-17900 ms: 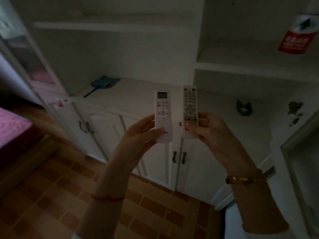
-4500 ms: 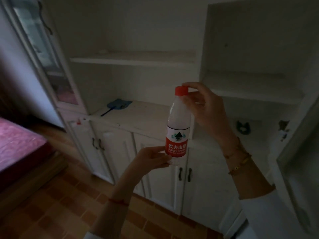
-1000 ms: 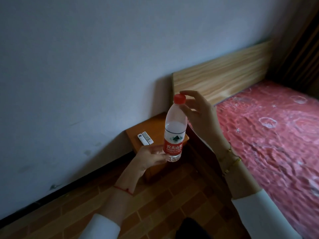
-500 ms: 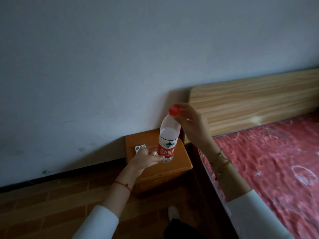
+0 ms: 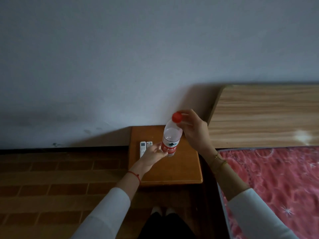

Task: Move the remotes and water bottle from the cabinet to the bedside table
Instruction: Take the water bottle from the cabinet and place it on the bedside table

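Note:
I hold a clear water bottle [image 5: 171, 137] with a red cap and red label above the orange wooden bedside table [image 5: 183, 171]. My right hand [image 5: 194, 131] pinches the neck just under the cap. My left hand [image 5: 154, 153] grips the bottle's base by the label. The bottle leans slightly left at its base; whether it touches the tabletop I cannot tell. Two white remotes [image 5: 145, 147] lie side by side on the table's left part, their near ends hidden behind my left hand.
A bed with a red patterned cover [image 5: 276, 183] and a wooden headboard [image 5: 265, 116] stands right of the table. A grey wall [image 5: 120, 57] rises behind. Brown tiled floor [image 5: 60, 183] spreads to the left. My shoes [image 5: 162, 211] show near the table's front.
I have stepped closer and face the bedside table squarely. The bottle, still in both hands, has come lower over the tabletop, right of the remotes.

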The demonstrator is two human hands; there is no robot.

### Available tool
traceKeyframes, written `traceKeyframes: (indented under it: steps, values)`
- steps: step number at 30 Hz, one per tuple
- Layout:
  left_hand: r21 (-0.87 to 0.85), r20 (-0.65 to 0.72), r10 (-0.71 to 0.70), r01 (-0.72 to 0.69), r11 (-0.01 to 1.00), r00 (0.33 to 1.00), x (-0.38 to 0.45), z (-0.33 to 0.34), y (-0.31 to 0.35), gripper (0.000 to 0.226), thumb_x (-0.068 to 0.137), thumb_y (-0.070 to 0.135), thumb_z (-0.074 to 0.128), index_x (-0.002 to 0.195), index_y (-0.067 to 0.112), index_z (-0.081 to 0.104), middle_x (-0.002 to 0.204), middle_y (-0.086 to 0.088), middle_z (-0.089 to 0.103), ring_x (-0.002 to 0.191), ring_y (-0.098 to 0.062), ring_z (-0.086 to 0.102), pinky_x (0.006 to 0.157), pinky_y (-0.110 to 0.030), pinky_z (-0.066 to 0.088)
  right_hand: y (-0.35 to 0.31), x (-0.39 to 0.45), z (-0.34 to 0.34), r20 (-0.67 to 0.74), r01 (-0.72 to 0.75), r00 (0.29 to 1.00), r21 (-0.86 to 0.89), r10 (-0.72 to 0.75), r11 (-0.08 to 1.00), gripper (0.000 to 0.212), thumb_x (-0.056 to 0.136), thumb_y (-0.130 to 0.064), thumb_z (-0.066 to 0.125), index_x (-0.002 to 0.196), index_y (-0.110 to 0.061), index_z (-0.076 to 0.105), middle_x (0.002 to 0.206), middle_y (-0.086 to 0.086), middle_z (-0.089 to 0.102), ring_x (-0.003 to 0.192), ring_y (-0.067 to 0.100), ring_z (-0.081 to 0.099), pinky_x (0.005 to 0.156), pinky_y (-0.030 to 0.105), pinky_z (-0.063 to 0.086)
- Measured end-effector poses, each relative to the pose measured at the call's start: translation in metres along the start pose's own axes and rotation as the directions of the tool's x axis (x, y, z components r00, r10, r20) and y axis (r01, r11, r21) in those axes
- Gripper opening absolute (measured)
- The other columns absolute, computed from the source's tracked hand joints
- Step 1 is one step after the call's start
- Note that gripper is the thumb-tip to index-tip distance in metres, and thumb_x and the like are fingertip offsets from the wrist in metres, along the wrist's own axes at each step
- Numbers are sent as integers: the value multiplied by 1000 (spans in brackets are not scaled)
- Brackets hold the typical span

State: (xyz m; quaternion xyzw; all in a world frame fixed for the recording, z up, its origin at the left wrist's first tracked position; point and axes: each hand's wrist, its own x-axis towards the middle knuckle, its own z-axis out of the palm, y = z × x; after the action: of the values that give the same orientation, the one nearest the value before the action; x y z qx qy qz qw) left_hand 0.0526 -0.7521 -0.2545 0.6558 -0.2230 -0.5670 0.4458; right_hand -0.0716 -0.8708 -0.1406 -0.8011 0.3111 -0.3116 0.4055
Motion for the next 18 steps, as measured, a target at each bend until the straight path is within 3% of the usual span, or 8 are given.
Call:
traceKeyframes:
  steps: [5, 11, 18]
  values:
    - [-4, -41, -37, 37, 999, 998, 69, -7, -49, 56, 87, 13, 64, 140, 16, 44, 128, 4, 57, 125, -17, 49, 110, -39, 37, 74, 13, 42, 41, -12, 999, -15, 13, 1000, 32, 85, -12, 66, 115, -6, 58, 112, 7, 70, 103, 16, 67, 87, 27, 56]
    - [-18, -82, -109, 107, 994, 991, 135, -15, -108, 58, 88, 16, 64, 141, 15, 41, 135, 0, 54, 129, -17, 46, 111, -39, 33, 158, 21, 94, 98, -79, 992, -28, 82, 996, 32, 85, -13, 67, 115, -10, 57, 111, 2, 69, 99, 2, 61, 80, 2, 45]
    - [9, -141, -117, 120, 993, 983, 189, -18, -156, 57, 92, 17, 58, 145, 15, 36, 142, -1, 49, 132, -18, 44, 110, -36, 34, 226, 22, 130, 157, -67, 985, -38, 72, 997, 33, 85, -11, 66, 116, -10, 56, 111, 1, 68, 100, 4, 61, 81, 1, 45]
